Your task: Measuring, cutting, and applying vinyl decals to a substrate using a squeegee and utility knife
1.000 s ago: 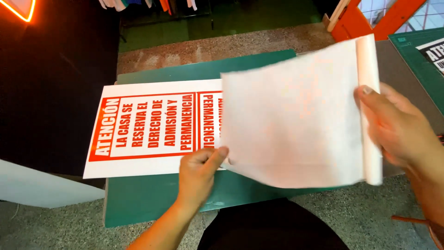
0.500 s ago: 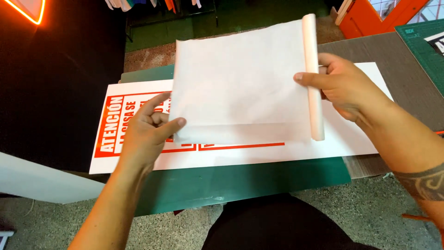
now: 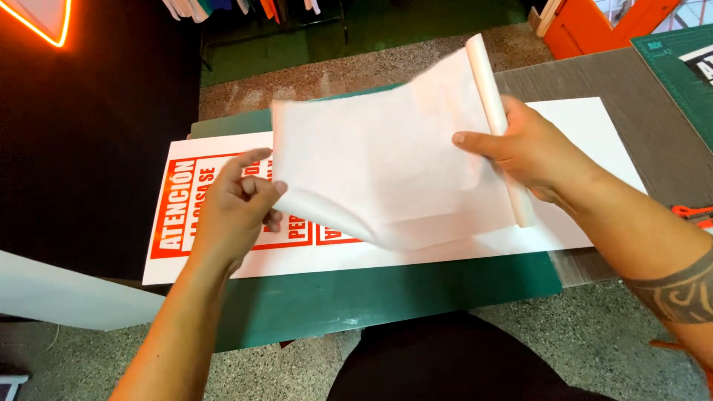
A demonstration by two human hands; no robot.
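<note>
A long white sign board (image 3: 594,126) with red lettering at its left end lies flat on a green cutting mat (image 3: 386,293). My right hand (image 3: 531,152) grips a white paper roll (image 3: 486,74), and a translucent white sheet (image 3: 379,167) unrolled from it hangs slack over the board's middle. My left hand (image 3: 238,208) pinches the sheet's left edge between thumb and fingers, just above the red lettering. The sheet hides much of the print.
The mat sits on a grey table (image 3: 653,96) beside a second green mat (image 3: 679,67) at the far right. An orange frame (image 3: 594,26) stands behind. A dark wall with an orange neon light (image 3: 44,26) fills the left. Speckled floor lies below.
The sheet and roll have swung left over the board. My left hand moved from the sheet's lower corner to its left edge. The roll now tilts and the sheet sags.
</note>
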